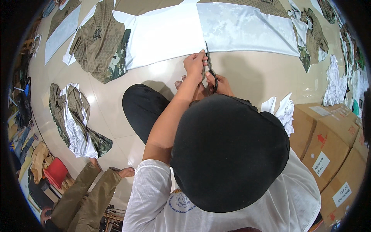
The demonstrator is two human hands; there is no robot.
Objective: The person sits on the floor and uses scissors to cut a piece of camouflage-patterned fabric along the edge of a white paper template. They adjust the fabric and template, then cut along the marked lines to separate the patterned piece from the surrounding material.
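A pair of black-handled scissors [212, 71] is in my right hand [221, 85], its blades pointing away from me. The blades meet the near edge of the cloth at the line between a plain white panel [164, 36] and a pale grey-white camouflage panel [247, 31]. My left hand [196, 65] pinches the cloth edge just left of the blades. Bare toes show on the floor beneath my left forearm. A large black rounded shape [232, 150] hides most of my right forearm.
Brown patterned shirt pieces [94, 44] lie along the far side. A crumpled shirt piece [75, 120] lies at left, white scraps [285, 112] at right. Cardboard boxes [328, 139] stand at near right. Another person's olive-trousered legs [83, 193] are at lower left.
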